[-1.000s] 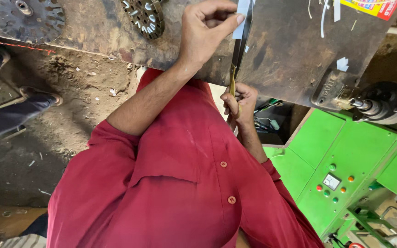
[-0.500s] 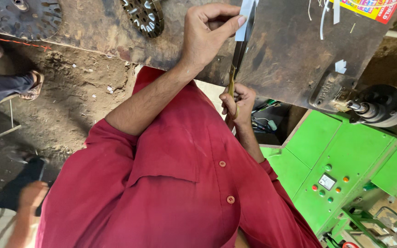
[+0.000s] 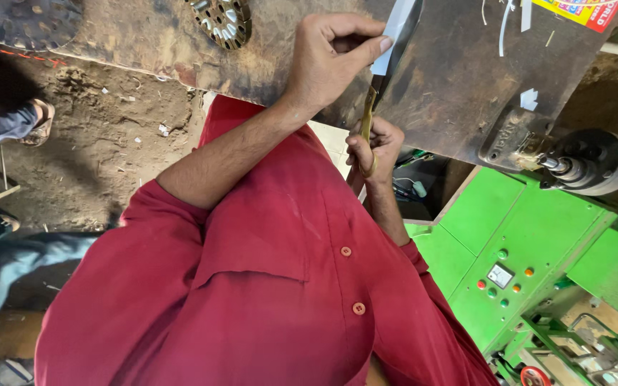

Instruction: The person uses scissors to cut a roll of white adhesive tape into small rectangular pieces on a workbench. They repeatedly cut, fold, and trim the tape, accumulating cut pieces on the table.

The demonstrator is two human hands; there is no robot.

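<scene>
Left hand (image 3: 334,53), top centre of frame: fingers closed, pinching white paper strip (image 3: 397,32) on dark worktable (image 3: 459,78). Right hand (image 3: 375,146), centre: fist shut round scissors (image 3: 370,114), blades at strip. Green machine (image 3: 531,257) lower right.

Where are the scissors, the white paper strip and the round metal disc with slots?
scissors (image 3: 368,118): head view, on the brass-coloured handle.
white paper strip (image 3: 397,32): head view, on its flat middle.
round metal disc (image 3: 222,20): head view, on its slotted face.

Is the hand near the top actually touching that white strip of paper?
Touching. The head view shows the left hand pinching the white paper strip between thumb and forefinger, no gap visible.
</scene>
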